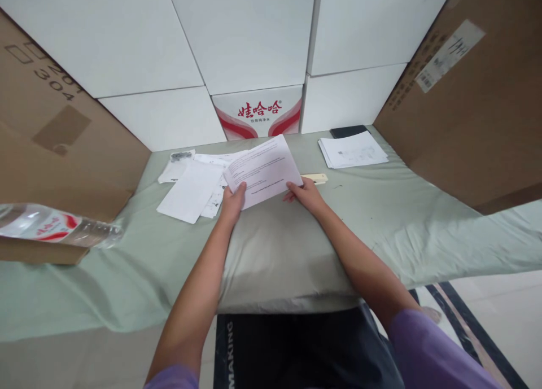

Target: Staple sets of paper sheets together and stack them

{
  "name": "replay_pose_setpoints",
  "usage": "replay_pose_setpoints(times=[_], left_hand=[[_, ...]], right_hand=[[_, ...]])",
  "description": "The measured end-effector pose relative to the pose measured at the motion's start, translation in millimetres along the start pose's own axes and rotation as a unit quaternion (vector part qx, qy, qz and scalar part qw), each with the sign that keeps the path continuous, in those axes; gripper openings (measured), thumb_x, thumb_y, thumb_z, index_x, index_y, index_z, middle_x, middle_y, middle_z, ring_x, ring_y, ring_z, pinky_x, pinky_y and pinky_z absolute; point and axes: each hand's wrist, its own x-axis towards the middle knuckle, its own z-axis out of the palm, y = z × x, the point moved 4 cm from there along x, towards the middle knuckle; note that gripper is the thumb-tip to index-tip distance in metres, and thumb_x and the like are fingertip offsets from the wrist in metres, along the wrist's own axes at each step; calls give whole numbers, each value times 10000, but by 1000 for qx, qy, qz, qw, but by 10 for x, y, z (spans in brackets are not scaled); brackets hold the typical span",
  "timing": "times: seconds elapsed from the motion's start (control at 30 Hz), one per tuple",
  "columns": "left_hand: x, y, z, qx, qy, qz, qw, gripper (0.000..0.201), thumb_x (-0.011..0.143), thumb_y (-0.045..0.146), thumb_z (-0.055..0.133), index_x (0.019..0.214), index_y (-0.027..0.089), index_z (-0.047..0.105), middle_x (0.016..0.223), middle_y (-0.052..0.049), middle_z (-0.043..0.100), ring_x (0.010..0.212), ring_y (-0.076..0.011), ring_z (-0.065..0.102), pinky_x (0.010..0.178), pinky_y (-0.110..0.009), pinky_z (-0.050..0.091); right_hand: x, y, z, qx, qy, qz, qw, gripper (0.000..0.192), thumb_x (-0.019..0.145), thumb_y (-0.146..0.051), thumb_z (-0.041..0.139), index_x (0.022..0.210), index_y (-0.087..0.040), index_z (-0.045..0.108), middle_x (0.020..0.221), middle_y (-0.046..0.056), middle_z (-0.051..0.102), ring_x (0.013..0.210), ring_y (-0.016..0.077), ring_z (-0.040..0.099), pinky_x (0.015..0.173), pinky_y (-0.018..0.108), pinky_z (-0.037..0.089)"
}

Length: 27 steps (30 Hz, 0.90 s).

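Both hands hold a printed sheet of paper (263,171) tilted above the green cloth. My left hand (232,201) pinches its lower left corner, thumb on top. At the lower right corner my right hand (305,195) grips it with the thumb over the print and the other fingers partly hidden beneath. I cannot tell whether it is one sheet or several. Just behind my right hand lies a cream-coloured long object (315,178), partly covered. To the left, loose papers (189,191) overlap on the cloth, and a small clear packet (182,157) with dark contents rests at their far end.
A paper stack (353,151) sits at the back right, with a dark flat object (349,131) behind it. White boxes (258,115) form the back wall. Cardboard boxes stand left (63,123) and right (474,106). A plastic water bottle (55,225) lies at far left.
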Motion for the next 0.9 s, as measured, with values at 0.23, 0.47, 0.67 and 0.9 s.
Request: replay_pose_setpoints(times=[0.23, 0.47, 0.67, 0.9], left_hand=[[14, 313, -195, -148, -94, -85, 981, 503, 796, 471, 680, 1181, 150, 714, 1233, -134, 722, 1227, -322, 639, 1051, -457, 515], [-77, 220, -408, -52, -205, -258, 943, 368, 723, 382, 746, 1021, 166, 757, 896, -94, 775, 968, -331, 730, 777, -399, 601], [-139, 134, -95, 18, -205, -222, 953, 398, 705, 326, 785, 1067, 166, 743, 897, -109, 785, 784, -290, 748, 733, -432, 613], [-49, -63, 112, 139, -143, -99, 975, 277, 711, 290, 703, 957, 173, 758, 847, -85, 777, 910, -320, 735, 928, -487, 565]], right_hand=[[5, -89, -97, -41, -71, -4, 997, 390, 789, -565, 693, 813, -197, 566, 556, 3, 632, 424, 147, 577, 456, 272, 463], [7, -92, -128, -63, -96, -3, 993, 361, 849, -502, 649, 696, -206, 510, 507, -27, 561, 371, 79, 419, 408, 235, 332], [-77, -204, -101, -110, -163, 20, 980, 334, 832, -517, 670, 778, -197, 587, 535, -28, 559, 386, 87, 400, 416, 250, 294], [10, -336, -793, -59, 232, -33, 970, 411, 852, -575, 563, 1018, -206, 634, 531, -54, 472, 440, 114, 393, 455, 257, 339]])
